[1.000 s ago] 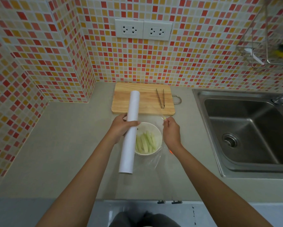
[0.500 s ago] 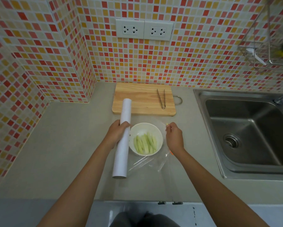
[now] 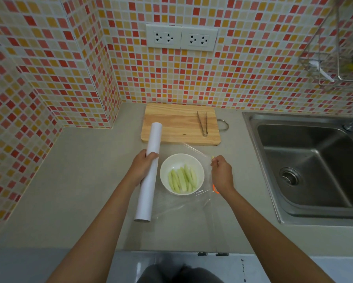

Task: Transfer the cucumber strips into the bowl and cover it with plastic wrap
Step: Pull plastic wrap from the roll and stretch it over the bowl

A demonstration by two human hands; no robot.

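Observation:
A white bowl (image 3: pixel 181 158) stands on the counter and holds several pale green cucumber strips (image 3: pixel 182 178). My left hand (image 3: pixel 144 167) grips a white roll of plastic wrap (image 3: pixel 149 172) just left of the bowl. My right hand (image 3: pixel 221 173) pinches the free edge of the clear film (image 3: pixel 194 203) to the right of the bowl. The film stretches from the roll to that hand and sags in folds over the counter in front of the bowl.
A wooden cutting board (image 3: pixel 177 124) with metal tongs (image 3: pixel 202 123) lies behind the bowl by the tiled wall. A steel sink (image 3: pixel 312 164) fills the right side. A wire rack (image 3: pixel 338 48) hangs at the upper right. Something small and orange (image 3: pixel 214 188) shows under my right wrist.
My left hand has carried the roll leftward off the bowl. My right hand has shifted slightly right, so more film is drawn out and the bowl is in plain view.

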